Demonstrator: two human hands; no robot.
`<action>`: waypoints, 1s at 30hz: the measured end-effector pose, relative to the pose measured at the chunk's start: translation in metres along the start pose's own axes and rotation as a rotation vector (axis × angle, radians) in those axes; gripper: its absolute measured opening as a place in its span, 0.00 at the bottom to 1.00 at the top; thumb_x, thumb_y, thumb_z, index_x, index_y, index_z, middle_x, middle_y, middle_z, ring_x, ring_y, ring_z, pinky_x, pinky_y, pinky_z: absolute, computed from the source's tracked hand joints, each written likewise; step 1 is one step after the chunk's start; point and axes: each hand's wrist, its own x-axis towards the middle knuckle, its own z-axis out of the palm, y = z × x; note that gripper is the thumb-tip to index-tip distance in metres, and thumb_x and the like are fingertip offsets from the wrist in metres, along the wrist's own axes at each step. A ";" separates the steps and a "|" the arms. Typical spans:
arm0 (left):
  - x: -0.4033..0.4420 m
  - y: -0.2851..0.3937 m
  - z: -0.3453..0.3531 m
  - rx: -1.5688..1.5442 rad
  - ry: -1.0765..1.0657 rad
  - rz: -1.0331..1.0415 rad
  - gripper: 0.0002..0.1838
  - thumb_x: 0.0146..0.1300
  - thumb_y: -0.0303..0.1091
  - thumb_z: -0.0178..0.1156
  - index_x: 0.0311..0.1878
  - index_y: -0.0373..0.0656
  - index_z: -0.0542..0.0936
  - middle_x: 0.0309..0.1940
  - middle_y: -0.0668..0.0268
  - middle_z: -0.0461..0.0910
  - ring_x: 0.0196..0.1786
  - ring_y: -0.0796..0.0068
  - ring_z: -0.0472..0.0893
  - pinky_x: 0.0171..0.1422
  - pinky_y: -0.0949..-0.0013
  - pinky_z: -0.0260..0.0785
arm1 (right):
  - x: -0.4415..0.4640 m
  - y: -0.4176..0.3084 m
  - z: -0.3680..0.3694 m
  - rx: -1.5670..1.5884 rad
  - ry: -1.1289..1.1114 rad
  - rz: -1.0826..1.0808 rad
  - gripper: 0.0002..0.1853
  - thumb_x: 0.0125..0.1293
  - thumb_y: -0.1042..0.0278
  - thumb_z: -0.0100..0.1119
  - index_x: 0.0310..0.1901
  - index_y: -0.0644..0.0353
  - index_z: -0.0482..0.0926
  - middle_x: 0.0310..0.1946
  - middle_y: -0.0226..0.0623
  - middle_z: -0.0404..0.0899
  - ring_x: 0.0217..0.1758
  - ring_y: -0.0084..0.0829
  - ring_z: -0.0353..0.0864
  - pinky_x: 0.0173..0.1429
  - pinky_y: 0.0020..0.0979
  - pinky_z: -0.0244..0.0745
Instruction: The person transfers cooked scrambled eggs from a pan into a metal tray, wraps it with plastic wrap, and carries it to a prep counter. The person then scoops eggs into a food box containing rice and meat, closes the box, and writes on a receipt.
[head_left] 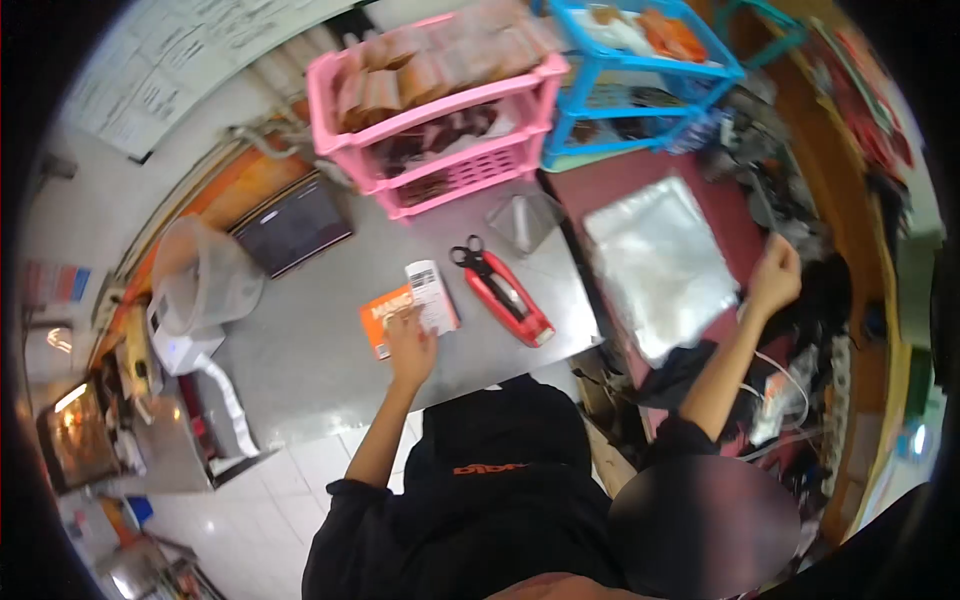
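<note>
On the metal table, my left hand [410, 345] rests over an orange packet [385, 312] with pale lettering. Its fingers are spread and their tips touch the packet beside a white printed label [430, 295]. To the right of it lies a red tape dispenser [505, 300], with black-handled scissors [468, 252] at its upper end. Out to the right, my right hand [775, 278] is raised beside a stack of clear plastic bags [660, 255]. Its fingers are drawn together; anything between them is too blurred to make out.
A pink rack [435, 125] of packets stands at the back, next to a blue rack [640, 80]. On the left are a dark tablet [292, 225], a clear tub [200, 275] and a white label printer [185, 345] with a paper strip hanging out.
</note>
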 end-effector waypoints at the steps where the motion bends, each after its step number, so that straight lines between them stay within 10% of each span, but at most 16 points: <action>1: -0.003 0.005 0.008 -0.057 0.002 0.003 0.26 0.52 0.36 0.58 0.56 0.41 0.70 0.49 0.52 0.70 0.55 0.52 0.67 0.61 0.51 0.55 | 0.005 0.007 -0.003 -0.089 -0.192 -0.138 0.09 0.56 0.71 0.60 0.36 0.67 0.79 0.32 0.39 0.81 0.34 0.29 0.79 0.41 0.27 0.74; 3: -0.012 -0.002 0.012 -0.202 0.057 0.062 0.25 0.53 0.37 0.58 0.55 0.41 0.70 0.50 0.52 0.70 0.56 0.53 0.67 0.60 0.49 0.56 | 0.005 0.047 0.010 -0.159 -0.637 -0.263 0.15 0.55 0.69 0.62 0.43 0.64 0.77 0.36 0.39 0.80 0.36 0.28 0.79 0.43 0.30 0.74; 6: -0.026 0.003 -0.013 -0.241 -0.051 -0.015 0.23 0.54 0.36 0.58 0.53 0.40 0.72 0.52 0.55 0.69 0.57 0.55 0.66 0.62 0.52 0.52 | -0.056 0.111 0.044 -0.193 -1.074 0.106 0.39 0.34 0.47 0.77 0.45 0.63 0.72 0.41 0.39 0.74 0.44 0.34 0.74 0.45 0.34 0.73; 14: -0.051 0.012 -0.025 -0.183 -0.146 -0.049 0.20 0.53 0.35 0.59 0.51 0.43 0.73 0.50 0.58 0.69 0.57 0.56 0.66 0.61 0.55 0.50 | -0.114 0.079 0.028 -0.389 -0.909 0.034 0.29 0.34 0.44 0.74 0.29 0.61 0.76 0.29 0.40 0.76 0.33 0.39 0.76 0.39 0.34 0.71; 16: -0.044 0.043 -0.022 -0.219 -0.171 0.056 0.19 0.53 0.35 0.59 0.49 0.43 0.74 0.49 0.58 0.70 0.55 0.57 0.67 0.60 0.54 0.51 | -0.111 0.054 0.014 -0.607 -0.944 -0.167 0.36 0.28 0.40 0.74 0.36 0.59 0.74 0.35 0.39 0.75 0.41 0.42 0.75 0.44 0.38 0.70; 20: -0.001 0.144 0.001 -0.403 -0.282 0.274 0.16 0.53 0.34 0.59 0.46 0.42 0.74 0.46 0.59 0.72 0.53 0.57 0.68 0.58 0.55 0.53 | -0.126 0.113 0.030 -0.559 -0.952 -0.223 0.14 0.46 0.57 0.65 0.24 0.61 0.78 0.30 0.45 0.76 0.34 0.44 0.77 0.37 0.42 0.72; 24: 0.042 0.242 0.089 -0.643 -0.548 0.622 0.13 0.58 0.32 0.55 0.46 0.40 0.75 0.40 0.61 0.76 0.41 0.64 0.75 0.47 0.64 0.64 | -0.120 0.109 0.019 -0.511 -0.875 -0.050 0.26 0.47 0.42 0.63 0.25 0.64 0.78 0.26 0.47 0.78 0.32 0.47 0.79 0.38 0.44 0.73; 28: 0.072 0.305 0.177 -1.260 -1.005 -0.414 0.19 0.63 0.37 0.50 0.55 0.38 0.69 0.41 0.63 0.77 0.37 0.75 0.75 0.38 0.76 0.68 | -0.125 0.124 0.016 -0.546 -1.048 0.190 0.23 0.44 0.47 0.66 0.27 0.64 0.79 0.31 0.46 0.79 0.41 0.43 0.79 0.46 0.41 0.73; 30: 0.079 0.323 0.192 -1.308 -0.991 -0.557 0.19 0.62 0.36 0.51 0.55 0.38 0.70 0.42 0.61 0.76 0.38 0.73 0.75 0.39 0.73 0.69 | -0.114 0.136 0.019 -0.417 -0.963 0.198 0.20 0.46 0.50 0.65 0.27 0.63 0.80 0.31 0.45 0.80 0.41 0.42 0.79 0.44 0.39 0.74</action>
